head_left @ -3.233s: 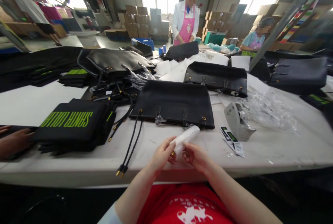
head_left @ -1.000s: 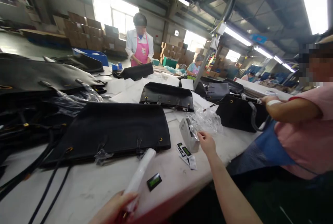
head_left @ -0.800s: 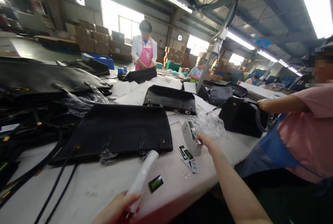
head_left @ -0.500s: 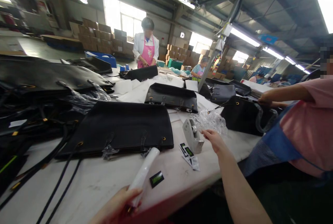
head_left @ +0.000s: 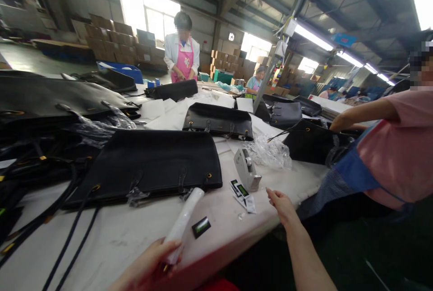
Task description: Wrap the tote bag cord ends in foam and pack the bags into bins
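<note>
a roll (head_left: 185, 215) is held in the left hand (head_left: 154, 255), its long axis slanted forward and rightward, well left of the right hand (head_left: 284, 206), whose grasp, if any, cannot be told.

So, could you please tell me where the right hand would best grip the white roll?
Probably around the upper half of the white roll, coming from the right: the left hand closes round its lower end, while the slim upper part slants away uncovered, and the right hand hovers on that side.
</note>
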{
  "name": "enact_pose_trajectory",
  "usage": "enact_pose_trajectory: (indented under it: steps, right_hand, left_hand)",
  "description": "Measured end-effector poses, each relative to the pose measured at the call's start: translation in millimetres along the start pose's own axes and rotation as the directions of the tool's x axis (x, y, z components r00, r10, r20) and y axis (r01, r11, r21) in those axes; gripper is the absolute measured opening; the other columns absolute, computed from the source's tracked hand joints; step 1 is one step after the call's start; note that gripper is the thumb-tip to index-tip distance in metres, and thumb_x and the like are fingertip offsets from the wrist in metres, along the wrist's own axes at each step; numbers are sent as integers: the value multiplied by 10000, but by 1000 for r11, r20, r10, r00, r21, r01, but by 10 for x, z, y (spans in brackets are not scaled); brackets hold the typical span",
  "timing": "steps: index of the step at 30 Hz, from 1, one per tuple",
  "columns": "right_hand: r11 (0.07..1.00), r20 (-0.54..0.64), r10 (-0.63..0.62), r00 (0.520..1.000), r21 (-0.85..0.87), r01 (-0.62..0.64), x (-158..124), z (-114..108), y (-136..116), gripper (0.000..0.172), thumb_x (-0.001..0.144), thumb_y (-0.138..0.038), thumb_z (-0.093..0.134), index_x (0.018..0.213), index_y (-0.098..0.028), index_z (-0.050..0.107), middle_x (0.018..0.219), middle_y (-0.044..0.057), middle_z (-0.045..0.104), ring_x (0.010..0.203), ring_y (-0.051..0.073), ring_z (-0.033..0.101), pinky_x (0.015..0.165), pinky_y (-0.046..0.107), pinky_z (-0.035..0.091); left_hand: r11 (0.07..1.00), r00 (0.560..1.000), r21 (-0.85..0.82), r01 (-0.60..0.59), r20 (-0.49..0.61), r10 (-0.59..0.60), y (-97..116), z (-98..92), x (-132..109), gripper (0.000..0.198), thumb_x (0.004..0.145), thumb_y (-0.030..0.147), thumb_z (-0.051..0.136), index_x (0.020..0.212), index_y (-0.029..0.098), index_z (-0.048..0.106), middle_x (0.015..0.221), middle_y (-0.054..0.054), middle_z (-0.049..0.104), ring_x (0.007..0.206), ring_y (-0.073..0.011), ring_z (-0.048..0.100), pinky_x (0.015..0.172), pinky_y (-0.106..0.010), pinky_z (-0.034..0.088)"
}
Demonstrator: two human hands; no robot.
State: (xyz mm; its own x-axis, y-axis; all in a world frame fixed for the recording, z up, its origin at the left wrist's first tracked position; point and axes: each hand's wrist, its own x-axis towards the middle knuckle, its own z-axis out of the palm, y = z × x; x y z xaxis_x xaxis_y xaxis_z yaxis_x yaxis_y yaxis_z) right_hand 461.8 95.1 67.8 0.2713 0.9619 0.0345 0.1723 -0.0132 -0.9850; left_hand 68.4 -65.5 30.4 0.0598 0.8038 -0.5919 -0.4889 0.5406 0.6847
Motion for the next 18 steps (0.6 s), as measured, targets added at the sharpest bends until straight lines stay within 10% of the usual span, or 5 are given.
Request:
enact_pose_trajectory:
  steps: [9,18]
  right_hand:
    - [986,-21,-20,1000,163,23,-131,36,-50,417,597,-534,810,705,-159,662,753,48,674,747,171,595,690,278,482]
    - [968,173,-209,963,-104,229,374,475,-1126,393,667,-529,749,663,-146,661,724,41,696,725,164,610,677,268,449]
  left_hand:
    - [999,999,25,32,1,-32,29,12,-5,484,543,367,858,849,129,568,645,-57,634,521,-139,563,476,-215,465]
    - [999,998,50,-19,65,16,-24,-10,30,473,592,401,830,875,128,566,639,-36,615,523,-121,541,469,-193,437]
